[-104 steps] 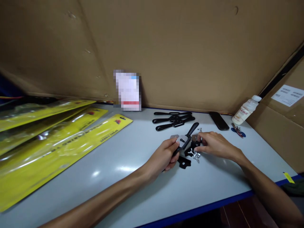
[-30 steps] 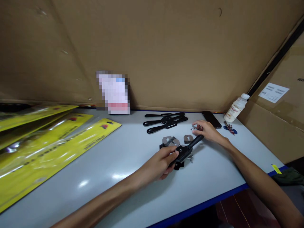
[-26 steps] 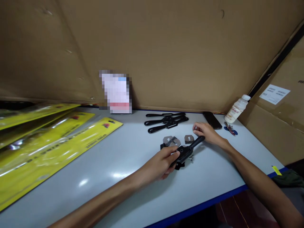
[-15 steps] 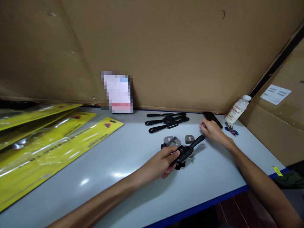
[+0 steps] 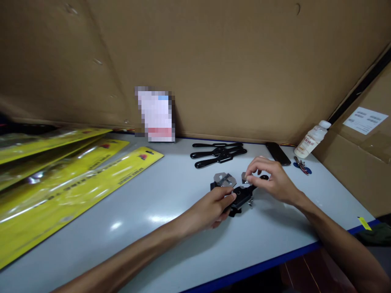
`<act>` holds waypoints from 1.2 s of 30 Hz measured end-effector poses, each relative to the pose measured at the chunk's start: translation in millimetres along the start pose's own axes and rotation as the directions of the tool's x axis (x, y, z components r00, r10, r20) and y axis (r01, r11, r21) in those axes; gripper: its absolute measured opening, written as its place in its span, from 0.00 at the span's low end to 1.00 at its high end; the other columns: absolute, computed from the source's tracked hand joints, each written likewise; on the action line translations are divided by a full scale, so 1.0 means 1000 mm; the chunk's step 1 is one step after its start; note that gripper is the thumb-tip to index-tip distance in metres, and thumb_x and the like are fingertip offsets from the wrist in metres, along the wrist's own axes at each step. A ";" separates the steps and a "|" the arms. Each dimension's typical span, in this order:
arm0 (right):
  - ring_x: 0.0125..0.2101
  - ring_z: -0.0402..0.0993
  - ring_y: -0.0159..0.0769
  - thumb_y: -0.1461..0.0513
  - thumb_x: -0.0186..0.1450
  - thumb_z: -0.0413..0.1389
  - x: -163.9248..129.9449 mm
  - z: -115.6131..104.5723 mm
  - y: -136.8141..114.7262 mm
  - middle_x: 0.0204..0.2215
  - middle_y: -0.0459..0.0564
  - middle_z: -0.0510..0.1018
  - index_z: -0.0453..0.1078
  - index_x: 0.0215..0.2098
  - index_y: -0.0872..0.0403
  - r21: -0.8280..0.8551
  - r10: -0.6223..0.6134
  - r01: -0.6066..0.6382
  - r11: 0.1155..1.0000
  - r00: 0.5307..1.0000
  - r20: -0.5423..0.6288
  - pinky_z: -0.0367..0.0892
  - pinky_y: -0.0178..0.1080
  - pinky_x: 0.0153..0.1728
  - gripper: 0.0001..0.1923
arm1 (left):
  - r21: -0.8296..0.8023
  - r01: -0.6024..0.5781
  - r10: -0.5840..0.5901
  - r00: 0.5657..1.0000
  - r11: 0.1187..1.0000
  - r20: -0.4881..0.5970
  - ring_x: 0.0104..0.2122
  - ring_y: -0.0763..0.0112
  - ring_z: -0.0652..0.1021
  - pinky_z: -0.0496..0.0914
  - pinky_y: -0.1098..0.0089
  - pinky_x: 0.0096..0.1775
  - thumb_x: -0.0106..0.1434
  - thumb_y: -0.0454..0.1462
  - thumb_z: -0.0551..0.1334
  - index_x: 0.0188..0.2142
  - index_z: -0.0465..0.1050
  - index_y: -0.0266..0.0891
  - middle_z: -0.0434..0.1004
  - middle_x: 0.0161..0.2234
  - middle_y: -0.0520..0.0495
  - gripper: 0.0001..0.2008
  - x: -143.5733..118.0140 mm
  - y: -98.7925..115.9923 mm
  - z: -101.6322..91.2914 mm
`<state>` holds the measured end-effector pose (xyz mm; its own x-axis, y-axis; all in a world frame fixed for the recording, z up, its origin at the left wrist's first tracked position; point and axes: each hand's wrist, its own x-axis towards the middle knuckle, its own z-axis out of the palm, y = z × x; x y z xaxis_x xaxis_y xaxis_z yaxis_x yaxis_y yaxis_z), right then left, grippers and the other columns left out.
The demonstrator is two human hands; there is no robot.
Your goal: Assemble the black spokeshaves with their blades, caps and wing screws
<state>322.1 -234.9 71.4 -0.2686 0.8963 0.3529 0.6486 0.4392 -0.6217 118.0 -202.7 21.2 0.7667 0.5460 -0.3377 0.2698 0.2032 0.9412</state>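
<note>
Back from its reach toward the phone (image 5: 277, 153), my right hand (image 5: 271, 181) now sits over the black handled tool (image 5: 241, 194), fingertips pinched on a small metal piece I cannot make out. My left hand (image 5: 214, 209) is curled around the tool's near handle, pressing it to the table (image 5: 171, 228). From the head view I judge the assembly partly done: the tool body is in hand, while two grey metal plates (image 5: 224, 179) lie loose just behind it and three more black tools (image 5: 218, 154) wait farther back. Well left of the tool lie yellow packaging cards (image 5: 67, 183); far right of it stand a bottle (image 5: 311, 140) and keys (image 5: 302, 166). Cardboard walls (image 5: 214, 61) rise behind.
</note>
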 end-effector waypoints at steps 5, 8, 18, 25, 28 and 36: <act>0.37 0.67 0.37 0.66 0.67 0.56 -0.006 0.017 -0.002 0.33 0.48 0.76 0.70 0.33 0.52 -0.127 -0.156 0.165 0.978 0.985 0.079 0.63 0.43 0.43 0.05 | -0.012 0.000 0.001 1.000 1.000 0.008 0.13 0.80 0.53 0.49 0.75 0.17 0.64 0.53 0.56 0.31 0.58 0.43 0.54 0.14 0.63 0.17 -0.002 0.001 0.000; 0.37 0.67 0.38 0.66 0.67 0.56 -0.006 0.020 0.002 0.34 0.48 0.76 0.69 0.33 0.52 -0.150 -0.143 0.159 0.976 0.984 0.109 0.62 0.43 0.43 0.05 | 0.004 0.008 -0.008 1.000 1.000 0.019 0.13 0.80 0.54 0.49 0.75 0.17 0.64 0.53 0.57 0.31 0.58 0.43 0.53 0.14 0.63 0.18 -0.001 0.001 0.000; 0.38 0.65 0.38 0.64 0.69 0.53 -0.006 0.023 0.004 0.35 0.49 0.74 0.66 0.34 0.53 -0.201 -0.182 0.209 0.957 0.972 0.148 0.59 0.43 0.42 0.05 | 0.029 -0.008 0.007 0.999 1.000 0.031 0.14 0.79 0.55 0.50 0.75 0.18 0.66 0.50 0.54 0.38 0.62 0.41 0.55 0.15 0.63 0.15 0.000 0.000 -0.001; 0.36 0.64 0.37 0.66 0.67 0.52 -0.006 0.031 0.011 0.32 0.47 0.74 0.64 0.31 0.53 -0.202 -0.113 0.128 0.971 0.990 0.085 0.59 0.42 0.42 0.06 | -0.009 -0.045 0.045 0.999 0.999 0.025 0.14 0.79 0.53 0.49 0.74 0.18 0.65 0.52 0.55 0.46 0.62 0.39 0.54 0.15 0.64 0.20 0.000 -0.002 -0.002; 0.37 0.64 0.38 0.66 0.67 0.52 -0.006 0.031 0.011 0.32 0.48 0.73 0.65 0.31 0.53 -0.240 -0.150 0.174 0.955 0.982 0.113 0.60 0.42 0.42 0.06 | 0.018 -0.058 0.057 0.998 0.998 0.037 0.14 0.79 0.53 0.50 0.74 0.18 0.65 0.51 0.55 0.44 0.62 0.40 0.54 0.15 0.64 0.19 0.002 -0.004 -0.002; 0.41 0.69 0.39 0.63 0.67 0.59 -0.004 0.009 0.005 0.38 0.51 0.76 0.73 0.39 0.54 -0.125 -0.209 0.228 0.966 0.967 0.148 0.66 0.43 0.45 0.03 | -0.003 0.008 -0.008 1.000 1.000 0.003 0.14 0.79 0.54 0.50 0.76 0.18 0.66 0.47 0.54 0.39 0.62 0.41 0.53 0.15 0.64 0.12 -0.001 0.004 -0.001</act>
<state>319.8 -235.9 60.2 -0.5006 0.7836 0.3679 0.6542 0.6208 -0.4320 117.4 -202.1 25.0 0.7662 0.5419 -0.3455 0.2747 0.2099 0.9383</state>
